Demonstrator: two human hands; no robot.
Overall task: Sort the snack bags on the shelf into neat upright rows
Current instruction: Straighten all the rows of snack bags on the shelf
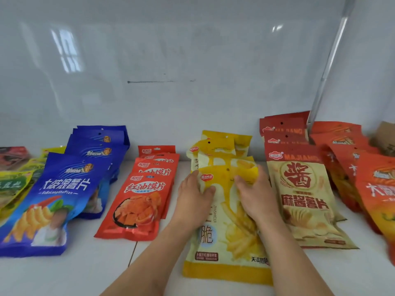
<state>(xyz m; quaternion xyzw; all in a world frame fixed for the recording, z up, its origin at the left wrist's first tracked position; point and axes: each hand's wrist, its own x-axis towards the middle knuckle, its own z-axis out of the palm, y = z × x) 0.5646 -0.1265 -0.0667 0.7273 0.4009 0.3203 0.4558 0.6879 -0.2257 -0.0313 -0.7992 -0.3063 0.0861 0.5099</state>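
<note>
A row of yellow snack bags [222, 152] leans back toward the white wall in the middle of the shelf. The front yellow bag [226, 238] lies tilted toward me. My left hand [193, 194] grips its upper left edge, thumb on the front. On its upper right part my right hand [255, 193] holds it with fingers curled over the top. Both forearms reach in from the bottom of the view.
Left of the yellow row stand red bags [139, 201], then blue bags [62, 189], then green bags [12, 184] at the far left edge. To the right are cream-and-red bags [303, 195] and orange bags [376, 180]. A brown box [386, 137] sits at the far right. The white shelf [89, 272] runs along the front.
</note>
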